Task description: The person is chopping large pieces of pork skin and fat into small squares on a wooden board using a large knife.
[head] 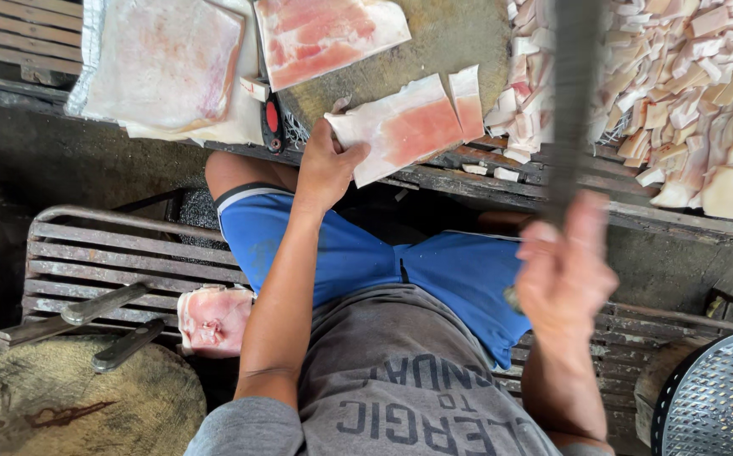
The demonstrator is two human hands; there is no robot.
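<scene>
Worktop [467,34]: a worn round chopping surface, seen from above, on which the meat is laid.

Cut pile [687,93]: a wide heap of pale strips and chunks, spread over the right of the worktop, kept apart from the uncut pieces.

Slabs [164,67]: large pale sheets of skin and fat, stacked on a foil-lined tray at upper left, within reach of the left hand. A pinker slab [324,34] is laid beside them on the worktop.

Bench [105,262]: metal slats, on which the person is seated. A further chunk [214,319] of pink meat is set on it by the left hip.

Block [62,405]: a second round wooden surface at lower left, with two long-handled tools [88,325] rested across its edge and the bench.

Piece [408,127]: a flat cut of pink meat with a white fat edge, lying at the near rim of the worktop, already parted by cuts at its right end. It is pinned at its left end, seemingly to be kept from sliding under the blade.

Blade [573,101]: long, dark, blurred, raised upright above the worktop.

Left hand [326,169]: pressed on the piece, thumb and fingers clamped over its edge.

Right hand [562,274]: blurred; grip clenched round the blade's handle.
</scene>
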